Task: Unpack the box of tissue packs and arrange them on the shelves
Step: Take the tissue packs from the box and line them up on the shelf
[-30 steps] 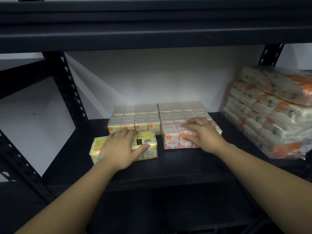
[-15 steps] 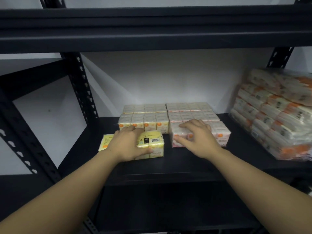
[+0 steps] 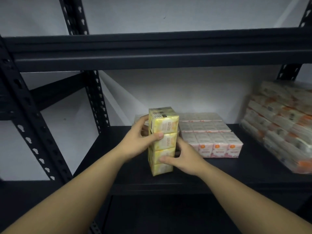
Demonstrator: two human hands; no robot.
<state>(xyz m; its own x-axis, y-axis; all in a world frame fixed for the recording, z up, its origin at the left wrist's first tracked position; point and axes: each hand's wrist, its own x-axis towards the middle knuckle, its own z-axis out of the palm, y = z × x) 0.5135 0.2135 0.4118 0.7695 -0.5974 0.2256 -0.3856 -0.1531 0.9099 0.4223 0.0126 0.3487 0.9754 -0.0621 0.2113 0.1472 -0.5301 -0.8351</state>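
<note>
Tissue packs everywhere on black metal shelf (image 3: 219,173): big plastic-wrapped bundle (image 3: 280,125) stacked at far right, blurred; pink packs (image 3: 211,141) laid flat in rows mid-shelf, against white wall; just left of those, yellow pack (image 3: 162,141), four segments long, stood on end near shelf's front, barcode on top face. Held upright between both hands: left hand (image 3: 140,141) wrapped round upper half, thumb across front; right hand (image 3: 184,159) clamped on lower half, thumb on front face. More packs partly hidden behind left hand.
</note>
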